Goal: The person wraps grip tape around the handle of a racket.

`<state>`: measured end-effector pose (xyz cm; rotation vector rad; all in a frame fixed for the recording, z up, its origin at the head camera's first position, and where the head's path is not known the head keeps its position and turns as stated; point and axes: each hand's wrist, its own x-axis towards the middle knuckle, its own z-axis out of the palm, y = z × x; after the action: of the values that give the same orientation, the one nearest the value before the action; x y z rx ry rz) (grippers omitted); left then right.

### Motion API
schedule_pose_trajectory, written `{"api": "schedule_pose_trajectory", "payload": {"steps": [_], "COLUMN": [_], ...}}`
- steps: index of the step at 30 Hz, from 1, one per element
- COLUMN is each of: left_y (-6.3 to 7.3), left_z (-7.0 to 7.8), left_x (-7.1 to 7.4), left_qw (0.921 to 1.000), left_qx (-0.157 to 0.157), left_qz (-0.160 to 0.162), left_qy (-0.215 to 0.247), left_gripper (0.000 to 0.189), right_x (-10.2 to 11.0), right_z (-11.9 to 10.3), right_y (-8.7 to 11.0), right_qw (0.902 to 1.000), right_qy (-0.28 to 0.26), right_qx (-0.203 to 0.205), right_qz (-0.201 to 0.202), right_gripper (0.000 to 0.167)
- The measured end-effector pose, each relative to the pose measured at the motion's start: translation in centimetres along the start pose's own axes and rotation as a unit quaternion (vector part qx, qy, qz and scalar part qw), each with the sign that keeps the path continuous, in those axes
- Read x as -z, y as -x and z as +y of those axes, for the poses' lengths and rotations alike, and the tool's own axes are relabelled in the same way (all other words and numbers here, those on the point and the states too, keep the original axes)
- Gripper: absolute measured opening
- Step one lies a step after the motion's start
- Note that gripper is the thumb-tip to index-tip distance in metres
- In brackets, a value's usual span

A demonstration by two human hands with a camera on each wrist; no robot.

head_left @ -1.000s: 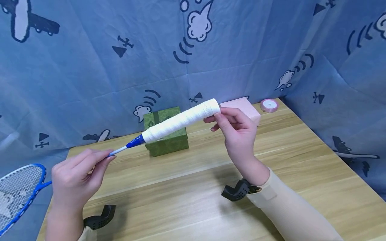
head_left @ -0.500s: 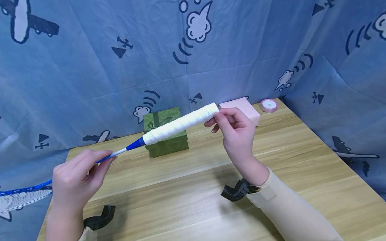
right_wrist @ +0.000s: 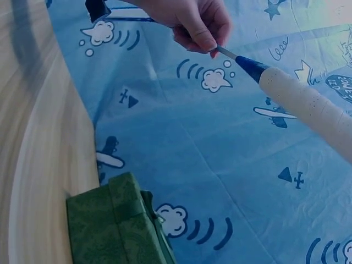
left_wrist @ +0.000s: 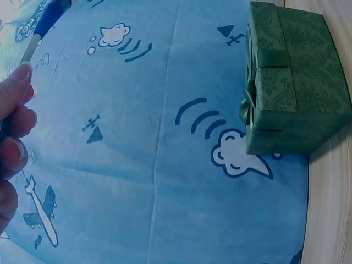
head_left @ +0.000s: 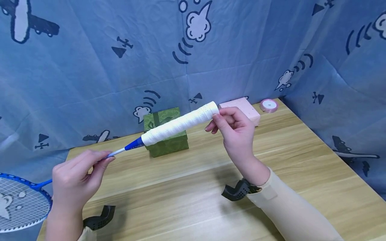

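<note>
A blue and white badminton racket (head_left: 180,124) is held across the body above the table, its white wrapped handle slanting up to the right. My left hand (head_left: 76,175) pinches the thin shaft between thumb and fingers, just short of the blue cone. At the butt end of the handle, the thumb and fingertips of my right hand (head_left: 238,134) pinch the rim. The strung head hangs out at the left, partly cut off by the frame. In the right wrist view the left hand (right_wrist: 198,22) grips the shaft; the right hand is out of that view.
Behind the handle, a green gift box (head_left: 170,147) with a bow stands on the wooden table (head_left: 169,194). A pink box (head_left: 243,108) and a spool of pink ribbon (head_left: 269,105) sit at the back right. Blue printed cloth (head_left: 90,67) hangs behind and beside the table.
The racket has rolled about its long axis: its head went from showing its face to nearly edge-on, and now shows its face again. Both hands stay almost in place.
</note>
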<state>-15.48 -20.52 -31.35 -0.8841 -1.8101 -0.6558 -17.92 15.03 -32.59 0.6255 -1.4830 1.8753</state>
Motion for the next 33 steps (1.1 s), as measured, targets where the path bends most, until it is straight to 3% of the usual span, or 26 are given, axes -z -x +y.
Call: {"api": "schedule_pose_trajectory", "payload": {"steps": [3, 8, 14, 22, 26, 30, 33], "left_y": [0.01, 0.00, -0.06, 0.05, 0.12, 0.13, 0.12], "left_z": [0.00, 0.04, 0.04, -0.14, -0.19, -0.24, -0.27], "left_x": [0.01, -0.03, -0.04, -0.01, 0.08, 0.06, 0.03], "left_qw": [1.0000, 0.9999, 0.9999, 1.0000, 0.9999, 0.9998, 0.9997], "left_qx": [0.001, 0.001, 0.003, 0.005, 0.009, 0.009, 0.007], "left_qz": [0.006, 0.011, 0.004, -0.003, -0.007, -0.015, -0.023], "left_qy": [-0.006, -0.013, -0.011, -0.008, -0.008, -0.006, -0.009], "left_gripper": [0.051, 0.051, 0.051, 0.050, 0.050, 0.049, 0.049], "right_x": [-0.02, 0.01, 0.09, 0.04, 0.06, 0.04, 0.03], "right_z": [0.05, 0.09, 0.06, 0.10, 0.00, -0.10, -0.05], "right_y": [0.01, -0.02, -0.05, -0.11, -0.24, -0.31, -0.34], "right_qw": [1.0000, 0.9999, 0.9997, 0.9994, 0.9977, 0.9947, 0.9943], "right_qy": [-0.002, -0.012, -0.017, -0.022, -0.050, -0.086, -0.093], "right_qx": [-0.001, -0.005, -0.015, -0.025, -0.046, -0.056, -0.052], "right_qz": [-0.001, -0.009, -0.010, -0.002, -0.004, -0.006, -0.009], "right_gripper": [0.015, 0.007, 0.024, 0.023, 0.006, 0.026, 0.028]}}
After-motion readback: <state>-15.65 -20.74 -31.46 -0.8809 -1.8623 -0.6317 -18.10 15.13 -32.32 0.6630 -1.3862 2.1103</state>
